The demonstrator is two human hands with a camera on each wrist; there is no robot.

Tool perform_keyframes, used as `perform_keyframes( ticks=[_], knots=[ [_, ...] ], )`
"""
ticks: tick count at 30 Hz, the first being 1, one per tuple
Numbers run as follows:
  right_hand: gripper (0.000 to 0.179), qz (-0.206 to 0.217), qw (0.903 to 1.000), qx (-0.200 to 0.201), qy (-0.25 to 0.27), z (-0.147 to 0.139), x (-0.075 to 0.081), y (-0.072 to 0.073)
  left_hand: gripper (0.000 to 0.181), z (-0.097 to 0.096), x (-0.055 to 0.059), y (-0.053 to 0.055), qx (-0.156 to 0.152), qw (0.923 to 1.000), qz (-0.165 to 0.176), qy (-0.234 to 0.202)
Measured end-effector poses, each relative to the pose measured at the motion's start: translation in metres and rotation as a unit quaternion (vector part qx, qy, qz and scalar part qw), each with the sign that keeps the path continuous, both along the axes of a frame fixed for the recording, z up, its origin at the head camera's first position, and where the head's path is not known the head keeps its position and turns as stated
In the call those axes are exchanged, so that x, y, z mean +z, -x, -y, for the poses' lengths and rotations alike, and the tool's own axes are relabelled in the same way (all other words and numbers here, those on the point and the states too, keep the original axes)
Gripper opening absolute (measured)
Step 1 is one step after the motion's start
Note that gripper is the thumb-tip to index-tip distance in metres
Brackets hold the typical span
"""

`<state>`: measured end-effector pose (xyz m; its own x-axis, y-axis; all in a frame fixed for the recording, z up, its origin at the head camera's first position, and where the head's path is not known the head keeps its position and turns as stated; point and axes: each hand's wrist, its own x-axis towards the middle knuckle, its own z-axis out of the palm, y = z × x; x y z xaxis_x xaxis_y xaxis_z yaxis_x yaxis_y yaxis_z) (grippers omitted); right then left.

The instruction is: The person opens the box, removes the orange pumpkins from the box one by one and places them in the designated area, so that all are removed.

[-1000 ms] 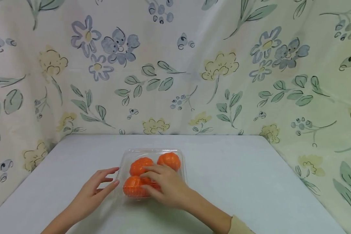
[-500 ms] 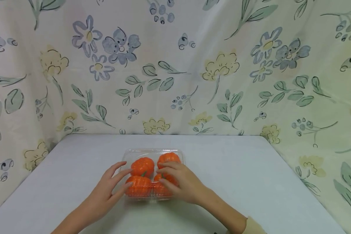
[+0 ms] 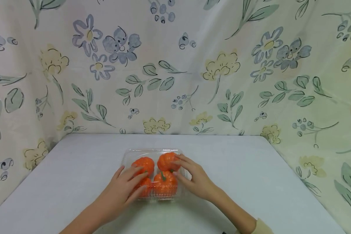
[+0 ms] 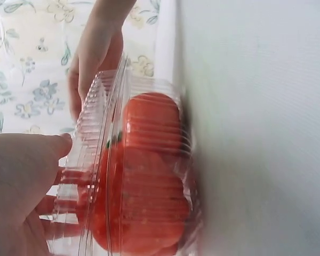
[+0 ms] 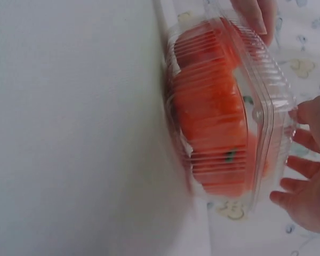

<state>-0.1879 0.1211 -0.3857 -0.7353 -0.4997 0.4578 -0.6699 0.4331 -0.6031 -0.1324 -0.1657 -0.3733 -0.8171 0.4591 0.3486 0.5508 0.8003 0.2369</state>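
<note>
A clear plastic clamshell box [image 3: 152,198] sits on the table, its ribbed lid down over several small orange pumpkins. Green stems show on some, such as the front right pumpkin [image 3: 165,188]; behind it lies another pumpkin [image 3: 165,161]. My left hand [image 3: 121,191] spreads over the left part of the lid, partly covering the pumpkins there. At the lid's right edge is my right hand [image 3: 198,180], fingers loosely bent and apart. The right wrist view shows the right hand's fingertips [image 5: 290,114] right at the lid. In the left wrist view, the left fingers show through the clear plastic.
The box stands on a white table [image 3: 240,169] with its far edge a little way behind. A floral curtain [image 3: 175,91] hangs behind the table and along both sides.
My left hand has moved right, from beside the box to over its left part. My right hand has slid from the middle of the box to its right edge. The box has barely shifted.
</note>
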Motion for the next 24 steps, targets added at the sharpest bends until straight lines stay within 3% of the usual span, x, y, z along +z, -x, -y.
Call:
perform_keyframes(
  ticks=[5, 12, 18, 24],
  knots=[
    [0.039, 0.006, 0.9994, -0.016, 0.031, -0.006, -0.007, 0.005, 0.044, -0.011, -0.001, 0.003, -0.031, 0.9986, -0.037, 0.023],
    [0.039, 0.043, 0.9960, -0.022, 0.076, -0.012, -0.013, 0.011, 0.042, -0.030, -0.005, 0.009, -0.068, 0.9893, -0.113, 0.061],
    [0.040, 0.072, 0.9907, -0.038, 0.109, -0.015, -0.017, 0.014, 0.042, -0.048, -0.002, 0.009, -0.080, 0.9874, -0.104, 0.088],
    [0.040, 0.102, 0.9853, -0.050, 0.128, -0.019, -0.025, 0.021, 0.044, -0.064, -0.004, 0.012, -0.097, 0.9827, -0.126, 0.095]
  ],
)
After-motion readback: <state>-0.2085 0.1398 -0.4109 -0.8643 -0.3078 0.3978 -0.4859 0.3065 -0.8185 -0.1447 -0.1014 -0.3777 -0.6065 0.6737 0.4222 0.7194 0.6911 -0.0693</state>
